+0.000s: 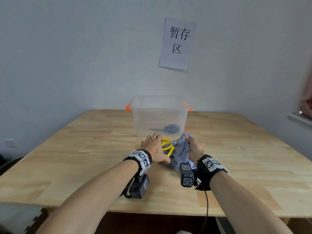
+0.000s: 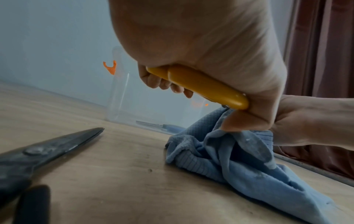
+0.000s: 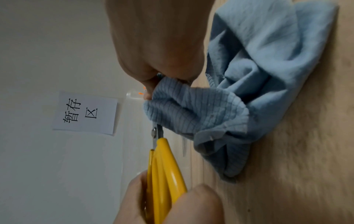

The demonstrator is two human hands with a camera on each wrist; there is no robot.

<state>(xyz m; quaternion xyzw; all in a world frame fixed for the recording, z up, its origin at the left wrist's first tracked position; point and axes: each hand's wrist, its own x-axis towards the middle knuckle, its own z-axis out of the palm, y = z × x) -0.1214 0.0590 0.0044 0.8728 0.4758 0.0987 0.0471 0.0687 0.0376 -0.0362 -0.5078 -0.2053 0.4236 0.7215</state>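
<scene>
My left hand [image 1: 157,146] grips the yellow handles of a pair of scissors [image 1: 166,146] just above the wooden table [image 1: 67,166]. In the left wrist view the yellow handle [image 2: 201,86] lies across my palm with the fingers curled round it. A crumpled light-blue cloth [image 1: 181,154] covers the blades. My right hand [image 1: 191,141] pinches the cloth [image 3: 201,112] around the blades, which are hidden except for the pivot [image 3: 154,133]. The rest of the cloth [image 2: 239,159] trails on the table.
A clear plastic box [image 1: 159,105] with orange latches stands just behind my hands, with blue-handled scissors [image 1: 170,128] inside. Black scissors [image 2: 47,148] lie on the table left of the cloth. A paper sign [image 1: 177,43] hangs on the wall.
</scene>
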